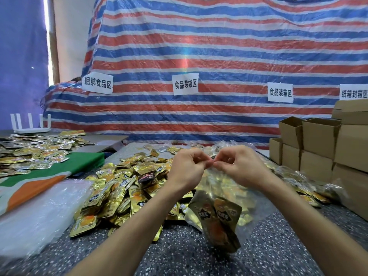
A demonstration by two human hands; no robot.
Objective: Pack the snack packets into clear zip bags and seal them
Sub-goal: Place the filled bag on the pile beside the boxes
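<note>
A person's left hand [187,166] and right hand [240,168] each pinch the top edge of a clear zip bag [225,188], thumbs and forefingers almost meeting at the middle of the strip. The bag hangs above a speckled table [179,253]. Inside it, low down, sit gold snack packets [218,220]; two face the camera, each with a black label whose white characters are too blurred to read in full, and more may lie behind them.

A loose pile of gold packets [123,188], too many to count, spreads over the table behind the wrists, with one dark packet [147,179] among them. A second pile [33,154] covers the table to the left, partly on a green and orange cloth [59,172]. A stack of empty clear bags [39,212] lies at near left. Filled bags [298,180] lie at right, beside stacked cardboard boxes [318,140], several of them open-topped.

Four white paper signs hang on the striped tarpaulin [219,46]: 捆绑食品区 [97,83], 食品装袋区 [185,84], 食品装箱区 [280,92] and, cut by the frame edge, 纸箱封箱区 [354,94].
</note>
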